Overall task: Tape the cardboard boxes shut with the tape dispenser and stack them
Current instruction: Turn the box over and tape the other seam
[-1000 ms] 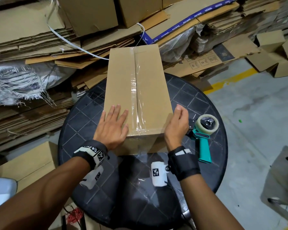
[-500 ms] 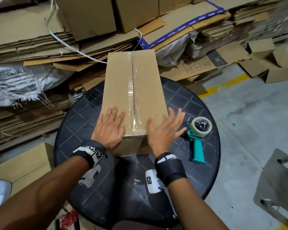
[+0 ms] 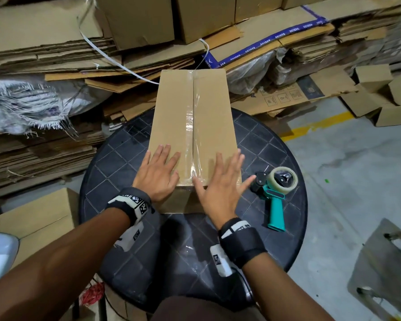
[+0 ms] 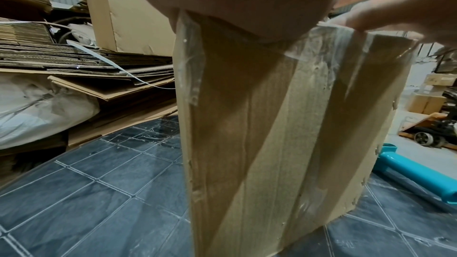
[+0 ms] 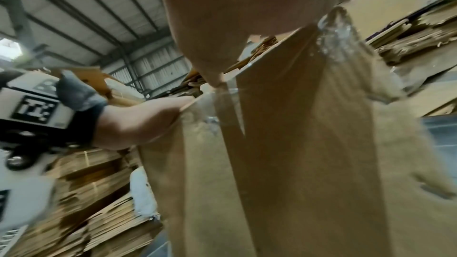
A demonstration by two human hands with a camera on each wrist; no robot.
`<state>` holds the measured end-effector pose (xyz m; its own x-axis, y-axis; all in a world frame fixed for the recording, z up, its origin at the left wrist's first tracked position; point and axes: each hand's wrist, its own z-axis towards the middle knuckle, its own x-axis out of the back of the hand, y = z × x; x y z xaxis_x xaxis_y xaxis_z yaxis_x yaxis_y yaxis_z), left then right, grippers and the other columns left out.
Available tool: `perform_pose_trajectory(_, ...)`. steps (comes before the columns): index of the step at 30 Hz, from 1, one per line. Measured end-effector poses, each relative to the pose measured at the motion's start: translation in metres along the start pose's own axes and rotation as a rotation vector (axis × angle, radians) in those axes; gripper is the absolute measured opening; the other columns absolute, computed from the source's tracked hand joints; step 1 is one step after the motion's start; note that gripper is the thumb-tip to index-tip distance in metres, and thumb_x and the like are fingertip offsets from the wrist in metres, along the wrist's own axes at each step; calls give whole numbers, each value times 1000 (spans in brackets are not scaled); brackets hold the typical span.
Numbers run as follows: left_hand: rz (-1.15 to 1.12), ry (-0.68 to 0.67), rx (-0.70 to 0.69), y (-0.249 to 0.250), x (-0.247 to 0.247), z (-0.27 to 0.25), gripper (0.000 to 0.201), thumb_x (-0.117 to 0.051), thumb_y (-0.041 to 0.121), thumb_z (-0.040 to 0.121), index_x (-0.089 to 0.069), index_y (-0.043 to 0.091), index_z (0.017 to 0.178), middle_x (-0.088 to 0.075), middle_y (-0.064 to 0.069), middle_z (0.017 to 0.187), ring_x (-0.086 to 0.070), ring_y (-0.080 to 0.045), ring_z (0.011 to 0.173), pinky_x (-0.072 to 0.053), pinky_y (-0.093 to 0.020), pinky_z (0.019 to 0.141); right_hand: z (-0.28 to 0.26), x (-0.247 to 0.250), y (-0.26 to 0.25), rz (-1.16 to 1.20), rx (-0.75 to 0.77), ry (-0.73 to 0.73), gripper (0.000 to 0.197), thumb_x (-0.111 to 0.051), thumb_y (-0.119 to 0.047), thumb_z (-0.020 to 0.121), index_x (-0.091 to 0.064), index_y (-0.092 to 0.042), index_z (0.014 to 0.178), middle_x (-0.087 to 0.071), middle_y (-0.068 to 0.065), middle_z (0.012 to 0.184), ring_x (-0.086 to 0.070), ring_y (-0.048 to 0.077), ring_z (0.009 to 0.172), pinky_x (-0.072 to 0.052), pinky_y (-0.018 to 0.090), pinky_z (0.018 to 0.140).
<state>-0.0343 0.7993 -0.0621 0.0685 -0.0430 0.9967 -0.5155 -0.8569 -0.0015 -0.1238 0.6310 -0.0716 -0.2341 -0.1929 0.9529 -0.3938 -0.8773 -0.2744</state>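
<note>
The taped box (image 3: 192, 133) stands on the round table (image 3: 116, 167), its long axis running away from the person. Both the left hand (image 3: 159, 174) and right hand (image 3: 220, 181) are laid flat, fingers spread, on its near end; the tape dispenser (image 3: 277, 193) lies just right.

Matt brown cardboard box (image 3: 208, 117) is wearing glossy, wrinkled clear tape (image 3: 190, 126). At 3 o'clock, the dispenser (image 3: 276, 202) is showing smooth teal plastic.
</note>
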Motion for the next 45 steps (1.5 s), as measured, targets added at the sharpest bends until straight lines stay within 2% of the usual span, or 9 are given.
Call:
perform_pose_trajectory(5,-14,1,-10,1,2,-2,71,-9,48,93,-18,23,160,-10,-9,167,-5,-24,155,-1,-46,123,16,22,61,-25,-71,-63,80,-30,-69,96,-13,-25,160,9,19,166,8,33,154,-3,74,115)
perform_pose_trajectory(9,-33,67,-123,-1,1,-7,84,-2,64,97,-30,10,155,-28,-15,162,-24,-30,151,-19,-49,123,30,25,51,-58,354,-77,79,-10,-69,98,-16,-19,158,6,18,165,3,32,154,5,63,117)
perform_pose_trajectory(14,146,74,-347,-5,-7,-7,99,-9,77,93,-30,3,154,-30,-20,160,-29,-34,148,-27,-54,119,52,9,36,-225,834,-212,84,-14,-71,97,-16,-13,158,-4,20,164,-6,33,152,-15,61,121)
perform_pose_trajectory(20,257,-10,-225,-1,-8,-5,114,-18,89,82,5,8,158,3,-15,166,0,-31,154,-9,-54,123,54,9,35,-302,881,-298,97,-34,-74,91,1,-12,158,5,22,163,4,36,150,-12,64,120)
perform_pose_trajectory(25,138,37,-174,-4,-6,-7,109,-1,89,81,-5,13,160,-13,-13,166,-10,-29,154,-10,-58,122,53,15,36,-169,808,-366,81,2,-69,97,6,-18,160,14,13,165,12,29,153,3,57,123)
perform_pose_trajectory(28,-79,194,64,4,-8,-12,94,1,76,92,-13,11,159,-21,-13,164,-14,-26,153,-9,-51,124,50,14,35,-123,721,-326,76,-2,-62,100,5,-16,160,13,12,165,12,29,154,3,55,123)
perform_pose_trajectory(33,-725,820,792,46,-40,-13,63,-57,24,97,-33,10,154,-36,-8,159,-31,-21,147,-27,-33,118,50,14,33,-113,673,-310,78,-7,-62,100,4,-13,160,9,14,166,10,28,154,-1,54,124)
perform_pose_trajectory(36,-1123,1027,1146,76,-46,-5,56,-58,25,99,-38,12,150,-44,-10,152,-41,-26,140,-33,-33,112,50,12,34,-90,721,-263,75,-7,-58,101,-3,-12,160,2,15,167,5,29,154,-6,55,124)
perform_pose_trajectory(45,-1061,863,1180,114,-48,13,87,-19,59,93,27,8,147,21,-14,163,7,-26,154,5,-28,121,51,12,33,-95,760,-307,80,10,-59,95,-3,-15,161,0,13,168,5,27,155,-2,58,123)
